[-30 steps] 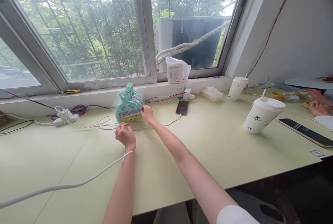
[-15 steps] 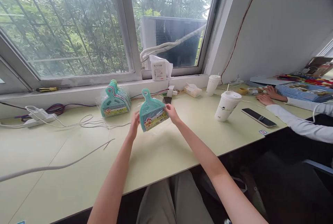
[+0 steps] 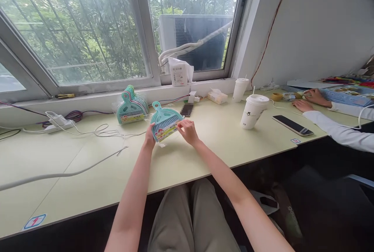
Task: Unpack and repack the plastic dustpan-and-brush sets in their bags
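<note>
Left hand (image 3: 149, 135) grips the wrapped dustpan set (image 3: 166, 124) at eight o'clock, right hand (image 3: 188, 131) pinches it at three; a hard tug could slip it loose.

Before me: pale yellow-green worktop (image 3: 96, 183), set along a white sill (image 3: 159, 94). Above, a grey-framed window (image 3: 102, 29); daylight enters, green foliage (image 3: 117, 51) outside, boxy outdoor unit (image 3: 194, 29) behind right pane. To my right: plain greyish wall (image 3: 321, 29), dimmer.

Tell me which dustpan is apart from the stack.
The teal dustpan gripped at its left edge by the left hand, right hand at its right side; the others stand together in the stack to its left.
</note>
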A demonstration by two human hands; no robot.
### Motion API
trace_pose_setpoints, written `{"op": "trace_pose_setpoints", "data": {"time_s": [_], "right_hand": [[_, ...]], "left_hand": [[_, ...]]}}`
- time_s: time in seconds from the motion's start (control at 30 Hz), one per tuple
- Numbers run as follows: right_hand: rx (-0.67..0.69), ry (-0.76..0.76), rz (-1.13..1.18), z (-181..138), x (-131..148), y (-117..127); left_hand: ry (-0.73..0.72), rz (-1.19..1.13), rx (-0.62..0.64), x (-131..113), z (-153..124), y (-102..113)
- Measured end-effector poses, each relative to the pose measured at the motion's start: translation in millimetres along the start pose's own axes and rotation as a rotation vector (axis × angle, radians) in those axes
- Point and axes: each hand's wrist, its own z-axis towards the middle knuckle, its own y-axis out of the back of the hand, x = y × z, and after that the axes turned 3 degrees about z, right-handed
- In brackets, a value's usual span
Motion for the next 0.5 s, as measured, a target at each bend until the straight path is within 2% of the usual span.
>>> {"op": "trace_pose_setpoints", "data": {"time_s": [0.07,0.13,0.23,0.3,0.4,0.5], "right_hand": [[0.013,0.014,-0.03,-1,4,1],[0.047,-0.048,0.025,0,3,0],[0.187,-0.25,0.334,3,-3,-6],[0.224,-0.42,0.618,5,-8,-9],[0.166,-0.615,0.925,8,-13,-10],[0.07,-0.746,1.028,10,-19,-5]], "left_hand": [[-0.029,-0.025,0.0,-2,-1,-2],[-0.048,-0.056,0.009,-3,-2,-5],[-0.082,-0.108,-0.008,-2,-2,-9],[-0.077,-0.123,-0.013,-1,-2,-9],[-0.001,-0.133,0.101,-1,-4,-6],[0.095,-0.075,0.262,0,-7,-6]]}}
